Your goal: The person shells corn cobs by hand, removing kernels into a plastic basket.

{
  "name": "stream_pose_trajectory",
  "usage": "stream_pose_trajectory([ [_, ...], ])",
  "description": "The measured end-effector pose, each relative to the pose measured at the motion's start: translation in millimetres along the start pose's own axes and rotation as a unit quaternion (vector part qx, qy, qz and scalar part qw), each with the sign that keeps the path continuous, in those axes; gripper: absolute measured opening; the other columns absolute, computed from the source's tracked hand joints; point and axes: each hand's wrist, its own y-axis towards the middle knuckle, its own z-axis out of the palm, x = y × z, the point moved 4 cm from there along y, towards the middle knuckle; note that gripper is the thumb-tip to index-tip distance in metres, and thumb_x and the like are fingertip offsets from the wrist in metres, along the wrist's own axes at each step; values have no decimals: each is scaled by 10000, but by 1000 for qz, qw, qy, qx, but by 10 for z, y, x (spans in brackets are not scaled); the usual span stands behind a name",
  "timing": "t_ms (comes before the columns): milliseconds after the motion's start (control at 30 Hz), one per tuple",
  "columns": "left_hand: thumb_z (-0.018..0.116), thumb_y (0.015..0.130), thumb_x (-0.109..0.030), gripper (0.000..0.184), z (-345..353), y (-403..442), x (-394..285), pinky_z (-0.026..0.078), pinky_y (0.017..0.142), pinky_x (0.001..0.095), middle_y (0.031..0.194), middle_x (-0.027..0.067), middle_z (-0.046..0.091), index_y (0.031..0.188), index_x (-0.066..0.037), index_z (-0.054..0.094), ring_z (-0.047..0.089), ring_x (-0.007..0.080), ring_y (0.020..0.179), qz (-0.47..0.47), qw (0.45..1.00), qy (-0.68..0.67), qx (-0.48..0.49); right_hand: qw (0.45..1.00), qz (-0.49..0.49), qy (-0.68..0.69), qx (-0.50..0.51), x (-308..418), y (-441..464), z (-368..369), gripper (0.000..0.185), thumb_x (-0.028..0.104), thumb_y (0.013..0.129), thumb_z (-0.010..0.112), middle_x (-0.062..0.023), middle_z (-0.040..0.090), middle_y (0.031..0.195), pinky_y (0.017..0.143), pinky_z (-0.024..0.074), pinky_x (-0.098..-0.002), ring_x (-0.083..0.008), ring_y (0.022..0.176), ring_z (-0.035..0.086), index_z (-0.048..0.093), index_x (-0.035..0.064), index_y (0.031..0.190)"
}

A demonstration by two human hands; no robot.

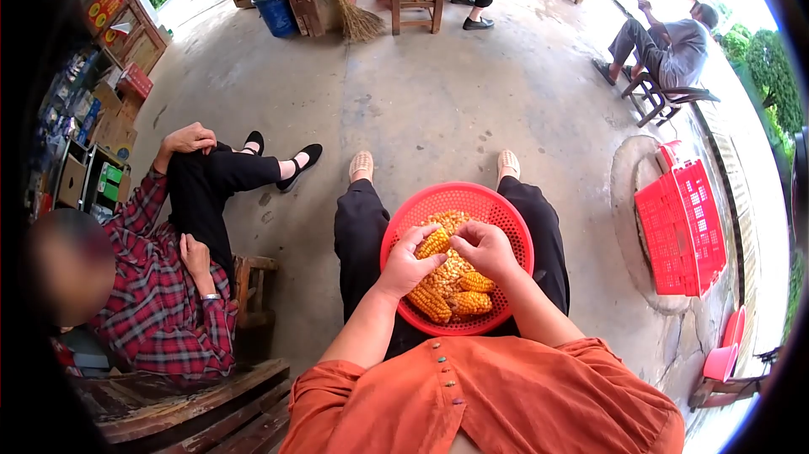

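Note:
A red perforated plastic basket (516,218) rests on my lap between my knees. Loose yellow corn kernels (456,269) cover its bottom. My left hand (408,264) is closed around a corn cob (434,243) above the kernels. Close to the right end of that cob, my right hand (487,250) has its thumb and fingers pinched together; what lies between them is hidden. Several more cobs lie in the near part of the basket, among them a long cob (430,303) at left and a shorter cob (477,282) at right.
On my left sits a person in a plaid shirt (160,285). Stacked red crates (683,227) stand at right, near a pink basin (720,363). Ahead are a blue bucket (275,9), a broom (354,16) and two seated people, one on a wooden chair (417,1).

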Motion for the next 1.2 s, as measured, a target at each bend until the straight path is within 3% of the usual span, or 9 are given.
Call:
stream_pose_trajectory([
  [233,774,791,-61,499,11,-1,-22,461,965,324,1156,113,586,1255,-4,599,585,226,1095,46,995,91,11,996,-33,-86,-15,29,-30,14,153,179,843,666,-114,633,679,597,491,-361,-237,610,620,678,27,833],
  [300,767,794,-82,487,26,-5,-60,458,972,338,1151,128,588,1244,0,601,587,246,1097,67,986,155,17,995,-35,-87,-23,-30,-24,16,154,169,857,660,-100,622,648,584,480,-352,-198,593,604,674,20,822],
  [433,757,807,-85,484,-63,-59,-73,443,992,334,1162,126,579,1255,-8,591,577,241,1115,33,992,123,7,1000,20,16,11,-236,27,87,165,158,892,654,-39,602,627,565,460,-301,-98,602,562,675,7,829],
  [633,775,814,-105,507,1,-9,-31,425,1026,337,1197,118,576,1275,-26,580,561,218,1157,30,994,103,1,983,92,141,69,-127,-4,45,175,169,965,618,-10,664,793,633,507,-239,-91,689,634,665,1,972],
  [800,746,829,-120,552,22,-21,149,410,1076,353,1282,161,602,1325,-4,533,552,228,1235,37,996,81,0,976,75,186,83,-230,41,89,163,164,949,619,-34,660,787,654,507,-253,-109,685,624,650,11,900],
  [867,757,819,-141,535,36,-26,117,462,1003,367,1238,186,614,1292,-4,547,587,284,1187,66,996,66,-4,967,83,223,95,-253,43,87,133,132,942,618,-37,653,779,659,506,-251,-112,670,609,642,4,915],
  [933,736,832,-121,522,40,-37,73,432,1039,355,1252,166,612,1303,-16,538,572,243,1208,41,996,84,9,955,107,264,76,-328,40,113,110,107,940,612,-41,649,774,652,507,-253,-117,660,605,633,1,922],
  [1100,734,781,-108,495,83,-26,152,464,997,402,1217,197,621,1245,-40,577,592,342,1166,75,981,179,-8,987,66,139,52,-559,114,166,81,8,916,526,-20,618,742,579,485,-241,-107,590,575,598,23,883],
  [1200,731,791,-122,494,78,-47,121,476,980,403,1198,196,628,1248,-43,561,606,344,1138,73,981,180,-18,982,73,171,33,-494,73,197,90,15,912,513,-29,620,741,575,493,-248,-116,587,580,598,26,884],
])
